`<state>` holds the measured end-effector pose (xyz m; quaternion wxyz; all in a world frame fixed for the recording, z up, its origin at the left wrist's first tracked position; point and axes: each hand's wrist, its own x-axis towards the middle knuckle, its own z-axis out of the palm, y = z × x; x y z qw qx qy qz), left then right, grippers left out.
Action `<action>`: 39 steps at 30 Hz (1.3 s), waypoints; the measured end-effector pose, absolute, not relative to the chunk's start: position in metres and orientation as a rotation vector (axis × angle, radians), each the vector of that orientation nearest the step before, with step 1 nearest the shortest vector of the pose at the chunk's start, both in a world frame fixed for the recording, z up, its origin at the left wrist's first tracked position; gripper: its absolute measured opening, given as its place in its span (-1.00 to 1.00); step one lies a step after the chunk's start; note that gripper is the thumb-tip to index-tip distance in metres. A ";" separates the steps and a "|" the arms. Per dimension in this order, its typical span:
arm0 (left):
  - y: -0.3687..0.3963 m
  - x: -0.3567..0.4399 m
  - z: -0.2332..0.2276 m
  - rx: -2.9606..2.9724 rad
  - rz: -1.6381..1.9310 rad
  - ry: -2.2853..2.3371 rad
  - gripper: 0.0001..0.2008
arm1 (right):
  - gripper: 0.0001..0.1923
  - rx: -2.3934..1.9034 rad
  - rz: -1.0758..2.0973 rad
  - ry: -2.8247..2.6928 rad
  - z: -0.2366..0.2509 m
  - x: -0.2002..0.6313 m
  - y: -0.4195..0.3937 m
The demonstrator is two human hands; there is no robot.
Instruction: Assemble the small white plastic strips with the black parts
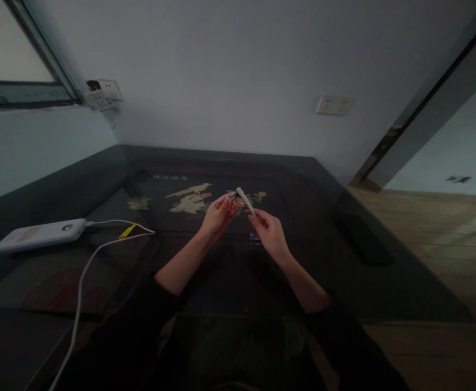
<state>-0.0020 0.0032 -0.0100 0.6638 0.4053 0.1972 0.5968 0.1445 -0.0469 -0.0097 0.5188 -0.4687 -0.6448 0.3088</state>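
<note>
The slim white object slants up and leftward from the right hand, its lower end pinched between thumb and fingers, above the dark table. Its upper end stands just beside a small green-and-dark piece pinched by the fingertips of the left hand; whether the two touch, I cannot tell.

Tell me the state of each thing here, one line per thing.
Left hand: closed on small item
Small item: held near the bar's far end; contact unclear
Right hand: closed on bar
Bar: tilted, held by its near end
White device: lying on table, cable plugged in
Cable: loosely bent
Black slab: lying flat on table
Right outlet: nothing plugged in
</note>
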 end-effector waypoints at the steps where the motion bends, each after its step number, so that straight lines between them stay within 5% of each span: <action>1: 0.004 -0.002 -0.010 0.917 1.349 0.446 -0.58 | -0.64 -1.127 0.737 -1.547 -0.010 0.145 -0.047; 15: 0.003 0.000 -0.011 0.902 1.350 0.378 -0.52 | -0.60 -0.953 1.232 -1.507 -0.009 0.138 -0.053; 30: 0.003 0.000 -0.011 0.872 1.363 0.414 -0.54 | -0.66 -1.139 0.758 -1.531 -0.010 0.145 -0.047; 39: 0.004 0.001 -0.011 0.864 1.355 0.396 -0.51 | -0.61 -1.055 0.939 -1.602 -0.012 0.139 -0.053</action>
